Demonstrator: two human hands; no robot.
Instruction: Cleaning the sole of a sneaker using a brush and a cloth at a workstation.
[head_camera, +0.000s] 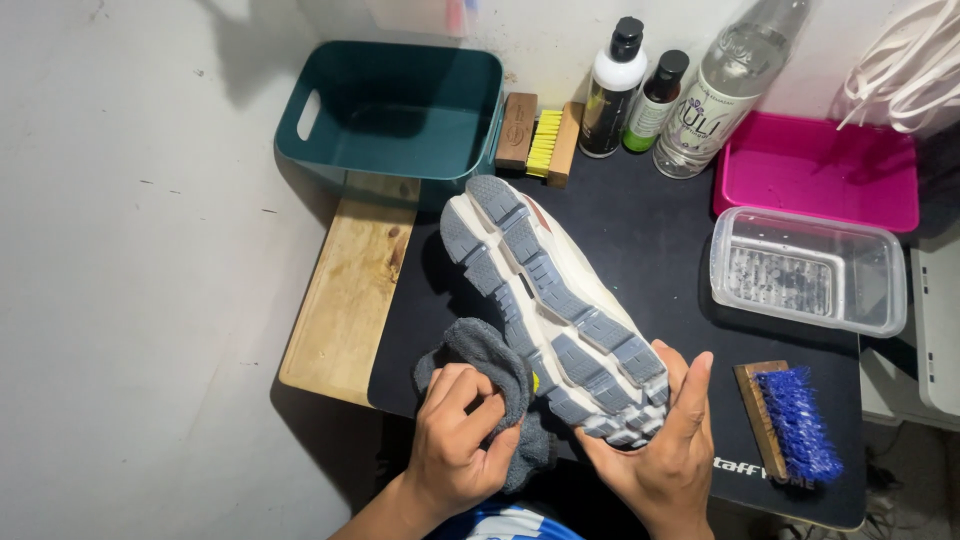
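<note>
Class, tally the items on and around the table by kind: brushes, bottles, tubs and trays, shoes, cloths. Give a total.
Brushes: 3 (blue brush, yellow brush, brown brush)
Bottles: 3 (white bottle, green bottle, clear bottle)
Tubs and trays: 3 (teal tub, pink tray, clear tray)
Shoes: 1 (shoe)
Cloths: 1 (grey cloth)
Total: 11

shoe upper hidden beneath its sole, white laces cut off at right edge

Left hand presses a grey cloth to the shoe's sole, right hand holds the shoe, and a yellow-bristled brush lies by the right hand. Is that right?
One detail is wrong: the brush by the right hand has blue bristles, not yellow. The head view shows it. The rest holds: the left hand presses the grey cloth to the sole of the shoe, which the right hand holds.
</note>
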